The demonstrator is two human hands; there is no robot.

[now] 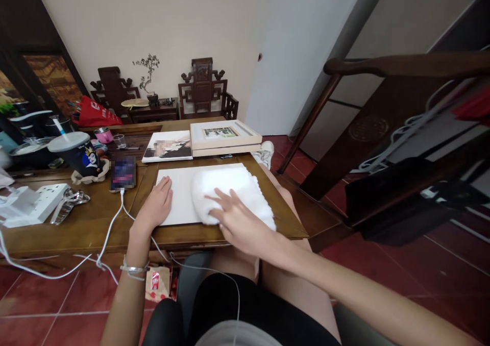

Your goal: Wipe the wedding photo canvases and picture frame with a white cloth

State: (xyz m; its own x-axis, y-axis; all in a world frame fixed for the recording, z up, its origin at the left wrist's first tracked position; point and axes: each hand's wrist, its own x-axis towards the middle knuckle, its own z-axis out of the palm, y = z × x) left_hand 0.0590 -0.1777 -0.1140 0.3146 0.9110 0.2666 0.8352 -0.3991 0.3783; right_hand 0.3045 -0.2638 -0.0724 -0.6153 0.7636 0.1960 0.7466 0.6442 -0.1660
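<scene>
A white flat board lies on the wooden table in front of me. My left hand rests flat on the board's left edge, fingers stretched out. My right hand presses palm down, fingers spread, on a fluffy white cloth that covers the board's right part. Behind the board sit a photo print and a stack of pale picture frames.
A phone on a white cable, a dark cup with lid and straw, a power strip and small cups crowd the table's left. Carved wooden chairs stand at the wall. A dark wooden armrest rises on my right.
</scene>
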